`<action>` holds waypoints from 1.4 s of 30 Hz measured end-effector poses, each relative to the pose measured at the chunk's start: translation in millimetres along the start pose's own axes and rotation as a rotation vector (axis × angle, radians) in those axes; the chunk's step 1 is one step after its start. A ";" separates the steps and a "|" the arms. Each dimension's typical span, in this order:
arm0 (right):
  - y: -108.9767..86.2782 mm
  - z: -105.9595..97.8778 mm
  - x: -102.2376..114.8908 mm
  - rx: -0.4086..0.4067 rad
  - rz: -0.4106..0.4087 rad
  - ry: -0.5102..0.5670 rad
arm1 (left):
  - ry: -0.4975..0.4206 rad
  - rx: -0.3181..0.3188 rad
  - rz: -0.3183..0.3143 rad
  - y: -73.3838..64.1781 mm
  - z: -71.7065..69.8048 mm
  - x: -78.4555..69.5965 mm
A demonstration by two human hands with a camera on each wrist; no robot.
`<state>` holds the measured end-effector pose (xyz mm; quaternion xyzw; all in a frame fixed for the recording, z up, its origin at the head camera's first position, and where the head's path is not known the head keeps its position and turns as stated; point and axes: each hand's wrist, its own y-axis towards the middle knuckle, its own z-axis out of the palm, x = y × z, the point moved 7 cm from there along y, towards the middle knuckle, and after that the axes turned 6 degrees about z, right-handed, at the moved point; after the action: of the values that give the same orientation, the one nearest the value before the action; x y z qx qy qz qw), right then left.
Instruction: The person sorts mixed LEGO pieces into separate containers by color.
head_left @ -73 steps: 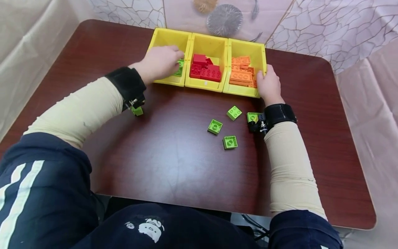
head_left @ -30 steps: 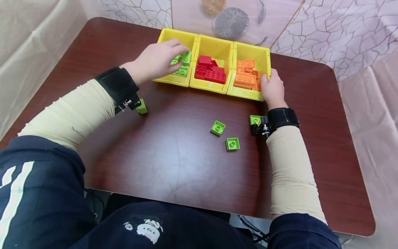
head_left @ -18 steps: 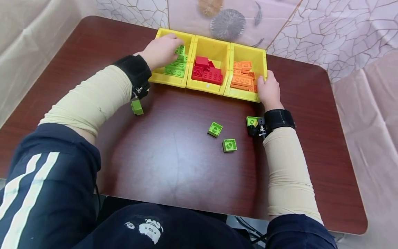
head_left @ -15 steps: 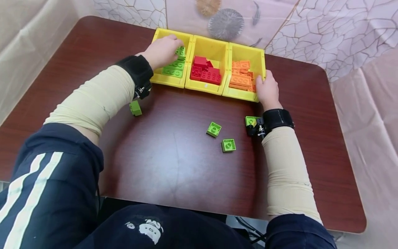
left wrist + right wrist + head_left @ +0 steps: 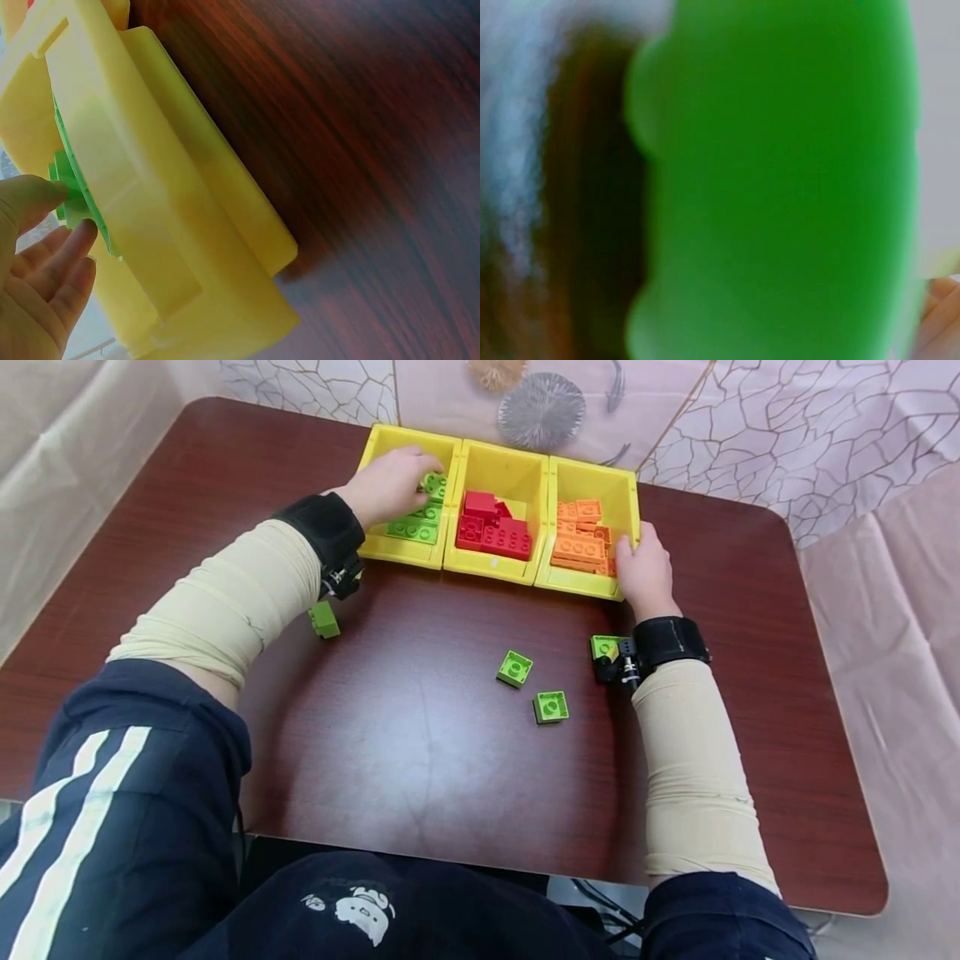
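Three yellow bins (image 5: 517, 574) stand joined in a row, with green bricks (image 5: 412, 530) in the left one. My left hand (image 5: 386, 487) reaches into that left bin. In the left wrist view its thumb and fingers pinch a green toy brick (image 5: 73, 196), partly hidden behind the bin's wall. My right hand (image 5: 647, 572) grips the outer side of the right bin, thumb over the rim. A green brick (image 5: 604, 647) on the table sits by my right wrist, partly covered by the wrist camera; a blurred green brick (image 5: 780, 180) fills most of the right wrist view.
Red bricks (image 5: 495, 527) lie in the middle bin, orange bricks (image 5: 581, 539) in the right one. On the brown table (image 5: 360, 760) are two green bricks turned hollow side up and another green brick (image 5: 325, 620) below my left wrist. A patterned cloth (image 5: 787, 435) hangs behind.
A green brick that lay on the table is gone from there. My left hand, raised with fingers spread a second ago, has lowered deeper into the left bin. The right hand keeps its grip.
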<state>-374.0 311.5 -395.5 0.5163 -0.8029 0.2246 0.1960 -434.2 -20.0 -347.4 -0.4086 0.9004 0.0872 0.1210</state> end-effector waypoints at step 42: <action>-0.1 -0.7 1.4 0.017 0.026 0.005 | 0.128 0.096 0.585 -84.3 79.3 -180.3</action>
<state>-374.3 310.8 -394.1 0.5070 -0.8070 0.2351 0.1908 -243.9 74.4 -375.9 -0.1303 0.9888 0.0498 0.0531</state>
